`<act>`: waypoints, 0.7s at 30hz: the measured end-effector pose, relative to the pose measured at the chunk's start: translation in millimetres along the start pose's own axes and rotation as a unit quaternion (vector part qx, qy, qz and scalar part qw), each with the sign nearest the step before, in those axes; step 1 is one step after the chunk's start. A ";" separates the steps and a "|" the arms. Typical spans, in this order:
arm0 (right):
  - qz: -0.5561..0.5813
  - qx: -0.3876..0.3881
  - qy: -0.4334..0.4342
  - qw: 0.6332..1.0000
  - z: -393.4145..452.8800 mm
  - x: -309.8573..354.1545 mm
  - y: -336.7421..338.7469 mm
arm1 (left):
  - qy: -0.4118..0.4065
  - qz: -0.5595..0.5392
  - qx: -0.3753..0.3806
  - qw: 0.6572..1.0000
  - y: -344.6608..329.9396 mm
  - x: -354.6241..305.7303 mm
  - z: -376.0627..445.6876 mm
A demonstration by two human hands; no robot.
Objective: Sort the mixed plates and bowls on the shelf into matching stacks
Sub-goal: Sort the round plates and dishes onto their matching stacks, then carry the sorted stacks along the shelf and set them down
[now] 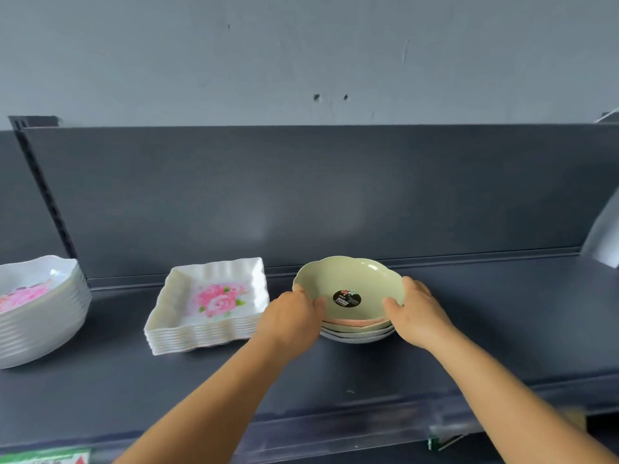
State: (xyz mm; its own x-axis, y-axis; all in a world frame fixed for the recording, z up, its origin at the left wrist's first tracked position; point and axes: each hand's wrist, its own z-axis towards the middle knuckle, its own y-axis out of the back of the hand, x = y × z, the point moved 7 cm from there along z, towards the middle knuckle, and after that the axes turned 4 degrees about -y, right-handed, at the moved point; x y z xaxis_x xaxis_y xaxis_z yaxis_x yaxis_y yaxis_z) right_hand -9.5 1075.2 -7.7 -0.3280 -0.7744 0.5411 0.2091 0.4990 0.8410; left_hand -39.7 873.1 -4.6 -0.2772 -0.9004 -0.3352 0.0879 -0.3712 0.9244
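A pale green scalloped bowl (348,279) with a round black sticker tops a short stack of bowls (358,331) in pink, white and grey on the dark shelf (502,313). My left hand (291,313) grips the green bowl's left rim, thumb over the edge. My right hand (415,313) grips its right rim the same way. The green bowl is tilted, its far side raised. Left of it stands a stack of square white plates (207,309) with a pink rose print.
At the far left stands a taller stack of white bowls (37,313) with pink flowers. A dark back panel (301,195) rises behind the shelf. A pale object (603,236) juts in at the right edge. A price strip (335,430) runs along the shelf's front.
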 end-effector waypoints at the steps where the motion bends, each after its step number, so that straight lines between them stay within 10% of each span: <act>1: 0.026 0.006 -0.012 1.000 2.5 -3.7 -0.9 | 0.017 -0.022 -0.001 1.000 -2.3 2.0 3.4; 8: 0.165 0.034 -0.063 0.984 11.3 -18.7 -8.2 | 0.132 -0.189 0.057 0.971 -31.3 18.4 21.1; 21: 0.207 -0.013 0.047 0.977 -1.8 50.5 25.8 | 0.081 -0.220 -0.104 0.967 62.7 27.1 3.9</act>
State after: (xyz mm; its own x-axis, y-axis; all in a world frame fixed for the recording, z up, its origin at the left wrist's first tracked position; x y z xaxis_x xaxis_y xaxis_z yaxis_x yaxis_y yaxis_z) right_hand -19.0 1048.3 41.3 -0.1251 -0.5412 0.8316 0.3290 0.7681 0.5494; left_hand -45.5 826.2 45.0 -0.1795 -0.6632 -0.7266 0.1911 -0.7480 0.6356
